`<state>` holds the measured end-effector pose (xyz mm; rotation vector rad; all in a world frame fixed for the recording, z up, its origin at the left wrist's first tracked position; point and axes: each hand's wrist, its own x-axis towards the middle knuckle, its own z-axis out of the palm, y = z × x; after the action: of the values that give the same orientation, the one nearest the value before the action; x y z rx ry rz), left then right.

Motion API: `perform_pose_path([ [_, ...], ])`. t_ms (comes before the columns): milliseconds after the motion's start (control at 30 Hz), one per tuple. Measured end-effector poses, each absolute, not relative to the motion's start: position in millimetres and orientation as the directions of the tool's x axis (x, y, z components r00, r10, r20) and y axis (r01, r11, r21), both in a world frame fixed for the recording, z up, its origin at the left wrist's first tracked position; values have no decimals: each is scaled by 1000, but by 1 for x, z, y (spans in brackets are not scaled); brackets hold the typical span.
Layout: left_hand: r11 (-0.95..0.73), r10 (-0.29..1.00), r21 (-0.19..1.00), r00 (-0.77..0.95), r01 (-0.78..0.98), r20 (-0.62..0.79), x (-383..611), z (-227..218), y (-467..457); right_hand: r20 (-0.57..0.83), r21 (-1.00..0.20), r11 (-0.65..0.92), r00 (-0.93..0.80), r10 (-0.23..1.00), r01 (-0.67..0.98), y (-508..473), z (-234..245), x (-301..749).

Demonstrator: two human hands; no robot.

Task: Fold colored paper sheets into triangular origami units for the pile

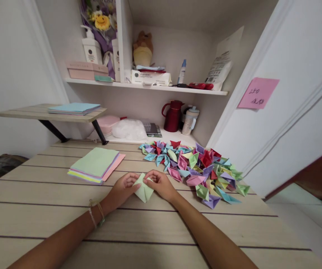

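A pale green folded paper, roughly diamond-shaped with a crease down its middle, is held between both hands just above the table. My left hand grips its left side, thumb on the front face. From the right, my right hand pinches the upper part with thumb and fingers. Parts of the paper's top and back are hidden by the fingers. Beyond and to the right lies a heap of folded paper boats in many colours. At the left is a stack of coloured paper sheets, pale green on top.
The slatted wooden table runs up to white shelving. A small raised shelf bears more blue-topped paper. Behind stand a red jug and a tumbler. A pink note sticks to the right wall.
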<state>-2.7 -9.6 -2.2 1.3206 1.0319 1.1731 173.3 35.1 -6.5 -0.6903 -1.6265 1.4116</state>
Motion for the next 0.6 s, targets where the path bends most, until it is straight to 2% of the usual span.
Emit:
perform_pose_path([
  [167, -137, 986, 989, 88, -47, 141, -6, -2, -7, 248, -968, 232, -517, 820, -97, 34, -7, 175],
  [300, -104, 994, 994, 33, -22, 105, -6, 1, -6, 238, -968, 242, -563, 791, -69, 34, -8, 175],
  [433, -79, 994, 996, 76, -41, 82, -5, 0, -7, 326, -938, 344, -478, 816, -52, 37, -10, 175],
  [600, -142, 990, 986, 2, 87, 143, -5, 3, -8, 367, -898, 430, -378, 850, 94, 39, -11, 176],
])
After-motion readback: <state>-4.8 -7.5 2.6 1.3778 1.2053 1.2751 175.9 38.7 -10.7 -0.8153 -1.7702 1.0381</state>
